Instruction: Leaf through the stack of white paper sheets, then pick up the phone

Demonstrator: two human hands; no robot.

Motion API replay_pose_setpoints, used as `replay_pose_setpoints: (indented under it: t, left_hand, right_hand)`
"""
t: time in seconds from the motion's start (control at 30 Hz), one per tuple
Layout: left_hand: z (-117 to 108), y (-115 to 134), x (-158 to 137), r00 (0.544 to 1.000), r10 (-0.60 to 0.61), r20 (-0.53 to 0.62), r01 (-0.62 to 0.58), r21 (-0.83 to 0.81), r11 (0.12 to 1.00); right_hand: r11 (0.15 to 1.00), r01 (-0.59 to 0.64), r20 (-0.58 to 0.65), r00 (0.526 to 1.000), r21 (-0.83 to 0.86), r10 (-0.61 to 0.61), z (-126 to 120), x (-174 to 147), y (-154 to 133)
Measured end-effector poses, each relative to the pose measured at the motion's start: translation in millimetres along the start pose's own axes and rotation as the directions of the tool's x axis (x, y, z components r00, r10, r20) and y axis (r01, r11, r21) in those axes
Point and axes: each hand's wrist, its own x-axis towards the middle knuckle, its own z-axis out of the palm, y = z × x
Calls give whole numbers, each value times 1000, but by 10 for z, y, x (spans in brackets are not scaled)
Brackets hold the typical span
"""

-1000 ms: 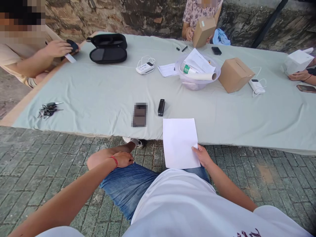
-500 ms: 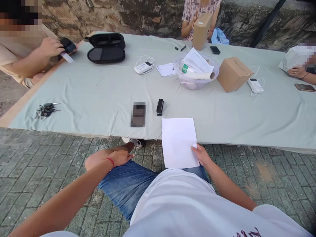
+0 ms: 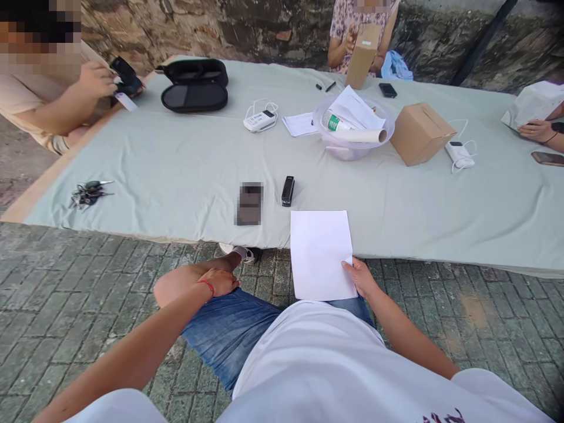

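My right hand (image 3: pixel 362 278) pinches the right edge of a blank white sheet of paper (image 3: pixel 321 252), thumb on top and the other fingers under it, out of sight. The far end of the paper lies over the table's front edge, and its near end is at my lap. My left hand (image 3: pixel 221 281), with a red cord at the wrist, lies flat on my bare leg by the hem of the denim shorts. It holds nothing. Beyond the paper, a black stapler (image 3: pixel 288 191) lies on the cloth beside a dark, pixelated flat object (image 3: pixel 249 204).
On the cloth-covered table (image 3: pixel 189 170) are keys (image 3: pixel 91 194), an open black case (image 3: pixel 194 97), white corded devices (image 3: pixel 261 120), a plastic basin (image 3: pixel 352 151) with papers and a roll, and a cardboard box (image 3: pixel 420 138). Other people sit at the left, far and right sides.
My left hand has settled lower on the leg, its fingers less extended. The view has shifted slightly. The person at left has raised the black device a little. My right hand keeps the paper in place.
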Motion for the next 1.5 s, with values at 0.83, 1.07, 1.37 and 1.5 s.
replay_pose_setpoints:
  t: [0.83,1.07,1.37,1.5]
  left_hand:
    - [65,1315,-20,983,-17,-184,-177,-913,-367]
    - [166,1704,104,952,-65,-300,-297,-846,-443]
    - [56,1826,105,950,-220,-221,-310,-734,-604]
    - [21,1866,55,943,-147,-299,-323,-714,-622]
  right_hand:
    - [985,-82,39,996,153,77,146,-50,-249]
    - [986,-39,-21,999,161,42,77,-116,-239]
    - [965,-159,-79,981,207,178,28,-198,-122]
    - [994,-98,-142,984,50,104,-111,-156,-141]
